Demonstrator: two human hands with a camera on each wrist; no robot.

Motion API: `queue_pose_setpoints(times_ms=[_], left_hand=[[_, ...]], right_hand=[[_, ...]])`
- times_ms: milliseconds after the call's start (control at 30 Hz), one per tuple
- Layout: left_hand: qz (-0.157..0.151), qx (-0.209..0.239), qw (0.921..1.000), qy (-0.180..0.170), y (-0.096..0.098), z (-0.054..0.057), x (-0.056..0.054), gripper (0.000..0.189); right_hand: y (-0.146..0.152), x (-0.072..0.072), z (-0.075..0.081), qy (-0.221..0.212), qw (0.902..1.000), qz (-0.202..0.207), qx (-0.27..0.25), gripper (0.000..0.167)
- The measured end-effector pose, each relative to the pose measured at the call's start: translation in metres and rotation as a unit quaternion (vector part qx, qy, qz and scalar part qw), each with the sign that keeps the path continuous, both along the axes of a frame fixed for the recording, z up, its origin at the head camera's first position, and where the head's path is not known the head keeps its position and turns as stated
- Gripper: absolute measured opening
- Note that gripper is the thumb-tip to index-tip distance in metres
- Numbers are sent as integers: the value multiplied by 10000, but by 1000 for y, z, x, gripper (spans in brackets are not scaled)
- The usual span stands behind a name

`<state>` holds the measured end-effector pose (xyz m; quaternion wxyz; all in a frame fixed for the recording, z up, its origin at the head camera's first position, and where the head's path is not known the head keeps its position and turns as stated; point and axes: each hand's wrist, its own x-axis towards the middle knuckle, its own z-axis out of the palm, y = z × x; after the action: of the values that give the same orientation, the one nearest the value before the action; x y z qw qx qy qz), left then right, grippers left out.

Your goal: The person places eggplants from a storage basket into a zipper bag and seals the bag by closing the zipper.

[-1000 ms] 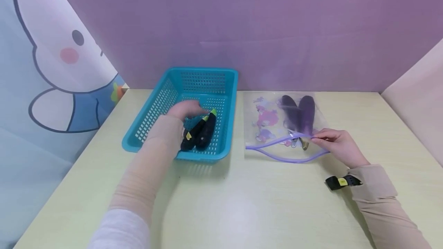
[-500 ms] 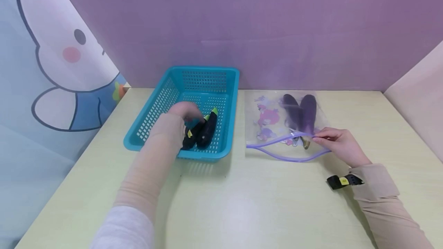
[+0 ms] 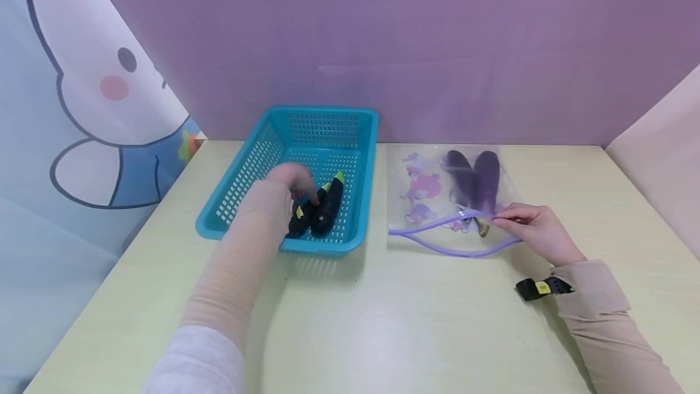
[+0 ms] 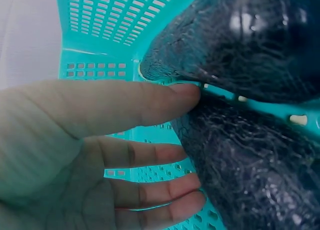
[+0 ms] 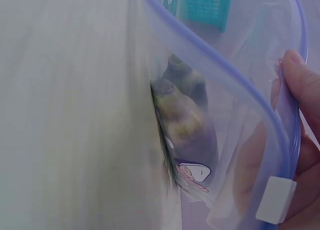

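Note:
My left hand (image 3: pixel 292 178) reaches down into a teal plastic basket (image 3: pixel 367 193). Two dark eggplants with green stem ends lie side by side there. Thumb and fingers go around the tapering end of the left eggplant (image 4: pixel 250 160), the thumb tip by the gap between the two. The right eggplant (image 3: pixel 328 208) lies alongside. On the table, my right hand (image 3: pixel 538 233) pinches the purple zip edge of a clear printed zip bag (image 3: pixel 421 187), whose mouth gapes toward me. Inside the bag are two more eggplants (image 3: pixel 487 175). A white slider (image 5: pixel 276 200) sits on the zip.
The pale table (image 3: pixel 372 321) ends at a purple backdrop (image 3: pixel 350 47) just behind the basket and bag. A blue cartoon cloth (image 3: pixel 82 248) hangs on the left, a pale panel (image 3: pixel 662 157) on the right.
My left hand's extended finger has drawn back from the stem ends and bent down onto the left eggplant. My right hand keeps its pinch on the bag's edge in the same spot.

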<state>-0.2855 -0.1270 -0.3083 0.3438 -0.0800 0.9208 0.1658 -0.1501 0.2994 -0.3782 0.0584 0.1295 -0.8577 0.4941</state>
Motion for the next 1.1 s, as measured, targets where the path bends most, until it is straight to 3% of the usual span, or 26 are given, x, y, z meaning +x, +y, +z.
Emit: queue_pose_setpoints(times_ms=[100,467,1100], left_hand=[[154,69,9998,-61,0,-1,-1,51],[284,249,9989,-276,-2,-1,0,47],[203,288,9987,-378,-2,0,1,45]], right_hand=[[1,0,0,12,10000,5,-3,11],[0,0,1,-36,10000,2,19,11],[0,0,0,-121,9999,-47,81,12]])
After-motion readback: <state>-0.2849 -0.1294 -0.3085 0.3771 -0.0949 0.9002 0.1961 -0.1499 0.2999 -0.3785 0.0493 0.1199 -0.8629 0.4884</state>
